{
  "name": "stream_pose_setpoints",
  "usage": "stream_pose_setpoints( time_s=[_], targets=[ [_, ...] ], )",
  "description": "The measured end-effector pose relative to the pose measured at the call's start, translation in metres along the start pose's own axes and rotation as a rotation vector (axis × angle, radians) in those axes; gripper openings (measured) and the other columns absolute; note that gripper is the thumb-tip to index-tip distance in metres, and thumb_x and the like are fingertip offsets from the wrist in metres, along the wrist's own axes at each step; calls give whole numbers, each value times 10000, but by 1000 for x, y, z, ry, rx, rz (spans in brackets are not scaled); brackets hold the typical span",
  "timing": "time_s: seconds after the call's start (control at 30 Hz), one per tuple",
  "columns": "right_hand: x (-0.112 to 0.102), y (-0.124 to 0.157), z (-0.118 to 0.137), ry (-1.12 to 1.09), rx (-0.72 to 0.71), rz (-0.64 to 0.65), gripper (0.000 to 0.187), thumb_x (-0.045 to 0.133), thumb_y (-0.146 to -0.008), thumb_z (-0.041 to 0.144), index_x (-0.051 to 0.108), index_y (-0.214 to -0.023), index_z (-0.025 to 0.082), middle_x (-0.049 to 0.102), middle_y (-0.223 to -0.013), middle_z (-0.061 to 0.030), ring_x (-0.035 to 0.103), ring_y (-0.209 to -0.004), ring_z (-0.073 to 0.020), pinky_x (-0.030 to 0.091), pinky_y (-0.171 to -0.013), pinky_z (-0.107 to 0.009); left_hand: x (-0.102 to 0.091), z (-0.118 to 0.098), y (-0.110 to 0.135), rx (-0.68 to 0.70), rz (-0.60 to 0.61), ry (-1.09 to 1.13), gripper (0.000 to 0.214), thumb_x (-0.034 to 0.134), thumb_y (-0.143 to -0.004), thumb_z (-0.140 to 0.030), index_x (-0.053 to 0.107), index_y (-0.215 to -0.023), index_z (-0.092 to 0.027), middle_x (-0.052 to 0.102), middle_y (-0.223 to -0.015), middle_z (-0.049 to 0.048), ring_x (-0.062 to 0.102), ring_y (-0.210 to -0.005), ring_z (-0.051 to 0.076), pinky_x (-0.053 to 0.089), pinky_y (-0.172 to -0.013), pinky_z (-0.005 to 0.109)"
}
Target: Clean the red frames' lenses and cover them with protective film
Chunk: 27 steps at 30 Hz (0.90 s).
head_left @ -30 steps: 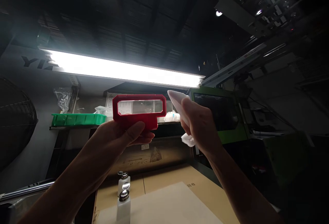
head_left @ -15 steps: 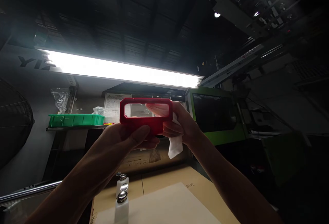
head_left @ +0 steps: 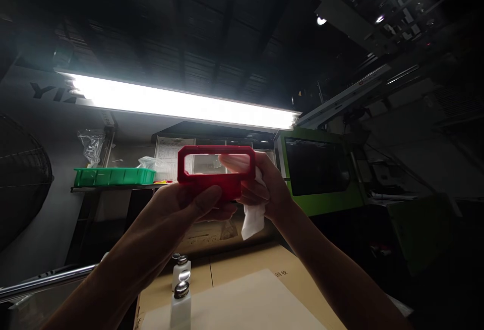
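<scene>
Held up below the lamp is a red plastic frame (head_left: 217, 177) with a long window through which I see the background. My left hand (head_left: 192, 204) grips its lower part, thumb across the near side. My right hand (head_left: 270, 183) is at the frame's right end, its fingers closed around a white cloth (head_left: 252, 221) whose end hangs down. One finger of that hand shows through the window, behind the frame. Whether the right hand also grips the frame itself, I cannot tell.
A bright tube lamp (head_left: 181, 105) spans above. Two white pump bottles (head_left: 180, 310) stand on the cardboard-covered bench (head_left: 242, 299). A green bin (head_left: 113, 176) sits on the shelf at left, near a fan (head_left: 22, 178). A green machine (head_left: 321, 168) stands at right.
The hanging end of the cloth has swung slightly left. My right fingers have shifted a little behind the window. The red frame stays nearly where it was, and the view has moved slightly.
</scene>
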State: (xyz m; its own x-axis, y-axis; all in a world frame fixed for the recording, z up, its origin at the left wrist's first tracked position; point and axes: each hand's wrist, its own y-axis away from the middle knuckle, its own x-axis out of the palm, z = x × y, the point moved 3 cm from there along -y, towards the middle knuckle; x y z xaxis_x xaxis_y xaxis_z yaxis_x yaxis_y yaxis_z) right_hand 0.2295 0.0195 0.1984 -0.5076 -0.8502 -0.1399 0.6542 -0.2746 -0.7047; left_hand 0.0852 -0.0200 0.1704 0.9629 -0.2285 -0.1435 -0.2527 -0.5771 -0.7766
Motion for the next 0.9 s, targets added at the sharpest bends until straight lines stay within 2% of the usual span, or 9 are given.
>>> stream_pose_setpoints(
  time_s=[0.1,0.2,0.3,0.47,0.6,0.73,0.9],
  targets=[
    [-1,3,0,-43,-88,-67,583,308,-859,381,255,-310,195,157,-240,72,164,-224,-27,208,-266,-138,2,0,0,-15,11,5,381,651,-739,-395,696,-1027,-149,756,-742,76,698,-814,246,563,-754,371],
    [-4,7,-2,-87,-141,-123,539,351,-842,355,247,-339,194,171,-255,79,177,-240,-25,221,-283,-135,5,-3,1,-45,-1,-4,308,690,-732,-366,711,-973,-176,765,-783,42,708,-755,195,570,-728,293],
    [-4,8,-4,-77,-128,-119,515,381,-838,347,279,-357,192,194,-261,84,175,-244,-24,204,-279,-142,5,-5,1,-59,-14,-11,249,693,-743,-353,716,-941,-203,769,-818,10,711,-752,160,565,-716,230],
    [0,3,-3,-36,-81,-71,526,321,-858,336,360,-356,184,221,-260,74,177,-240,-27,202,-268,-138,3,-1,-1,-56,18,18,276,706,-734,-379,716,-965,-230,769,-807,-8,705,-725,136,569,-720,214],
    [1,-3,-3,27,-25,-57,539,300,-847,321,337,-326,189,219,-251,61,187,-237,-30,194,-263,-138,3,4,-1,-70,24,41,302,714,-726,-382,710,-995,-245,767,-854,-6,698,-731,133,573,-709,213],
    [2,-4,-4,53,-26,-102,514,308,-837,324,340,-341,191,226,-260,62,188,-248,-28,192,-273,-140,5,3,-1,-60,34,58,268,726,-714,-375,724,-957,-261,765,-774,-24,684,-648,99,560,-667,165],
    [2,-3,-10,43,-6,-168,559,284,-859,371,324,-332,189,224,-256,57,205,-251,-30,191,-289,-148,8,0,2,-70,39,64,308,717,-715,-388,718,-986,-241,765,-892,1,692,-727,127,569,-712,204]
  ],
)
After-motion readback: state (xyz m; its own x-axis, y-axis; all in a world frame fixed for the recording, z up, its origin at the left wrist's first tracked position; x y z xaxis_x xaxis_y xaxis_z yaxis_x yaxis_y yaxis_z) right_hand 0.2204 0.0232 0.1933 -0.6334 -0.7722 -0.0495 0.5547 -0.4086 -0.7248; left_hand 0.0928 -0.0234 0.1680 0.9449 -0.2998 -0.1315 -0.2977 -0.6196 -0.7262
